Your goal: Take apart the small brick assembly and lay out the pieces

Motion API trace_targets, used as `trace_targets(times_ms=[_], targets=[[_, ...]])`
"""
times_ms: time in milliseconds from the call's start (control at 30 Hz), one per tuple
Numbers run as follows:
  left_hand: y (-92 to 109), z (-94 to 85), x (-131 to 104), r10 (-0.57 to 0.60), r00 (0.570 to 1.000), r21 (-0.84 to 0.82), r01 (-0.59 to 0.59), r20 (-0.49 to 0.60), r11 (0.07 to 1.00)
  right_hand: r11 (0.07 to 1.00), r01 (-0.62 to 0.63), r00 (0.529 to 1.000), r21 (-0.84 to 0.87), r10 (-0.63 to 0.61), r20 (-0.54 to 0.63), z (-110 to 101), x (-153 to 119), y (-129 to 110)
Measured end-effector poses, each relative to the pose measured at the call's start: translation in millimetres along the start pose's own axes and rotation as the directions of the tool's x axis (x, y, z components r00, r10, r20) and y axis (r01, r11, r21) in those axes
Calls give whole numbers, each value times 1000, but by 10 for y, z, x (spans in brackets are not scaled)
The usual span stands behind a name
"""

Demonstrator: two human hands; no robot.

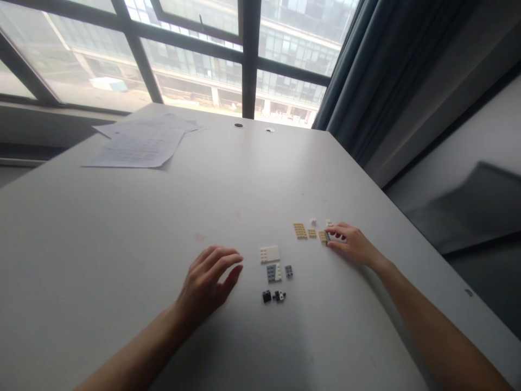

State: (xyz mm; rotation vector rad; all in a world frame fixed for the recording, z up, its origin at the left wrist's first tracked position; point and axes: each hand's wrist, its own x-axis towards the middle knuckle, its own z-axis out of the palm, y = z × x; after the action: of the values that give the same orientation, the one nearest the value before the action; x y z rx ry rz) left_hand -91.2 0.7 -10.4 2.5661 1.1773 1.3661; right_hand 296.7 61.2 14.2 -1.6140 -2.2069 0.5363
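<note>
Nearest me on the table point(252, 347), in from its right edge: a black brick point(266, 296) and a black-and-white piece point(279, 296), side by side. Beyond, a gray plate point(271, 273) abuts a white studded piece point(278, 272); joined or not, cannot tell. My left hand point(211, 274), loosely curled and holding nothing, hovers to the left. Next, a white plate point(271, 254). Closer to the right edge, my right hand point(350, 243) is narrowed about a small gray piece point(326, 237) by the tan plates point(300, 231); grip uncertain. Progress, my judgement: parts laid out in two groups, most still separate. Papers point(140, 144) lie toward the far-left corner.
</note>
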Motion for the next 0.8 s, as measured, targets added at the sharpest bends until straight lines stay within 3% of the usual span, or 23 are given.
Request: trace_targets(times_ms=[367, 633, 800], targets=[[11, 2, 16, 7, 1000, -16, -7, 9, 1000, 1000, -3, 999, 12, 2, 36, 21, 62, 34], [-3, 6, 7, -26, 998, -22, 27, 50, 999, 997, 71, 982, 19, -67, -179, 34, -96, -119], [-8, 63, 44, -105, 980, -68, 118, 169, 991, 983, 181, 966, 29, -172, -192, 188, -227, -313]])
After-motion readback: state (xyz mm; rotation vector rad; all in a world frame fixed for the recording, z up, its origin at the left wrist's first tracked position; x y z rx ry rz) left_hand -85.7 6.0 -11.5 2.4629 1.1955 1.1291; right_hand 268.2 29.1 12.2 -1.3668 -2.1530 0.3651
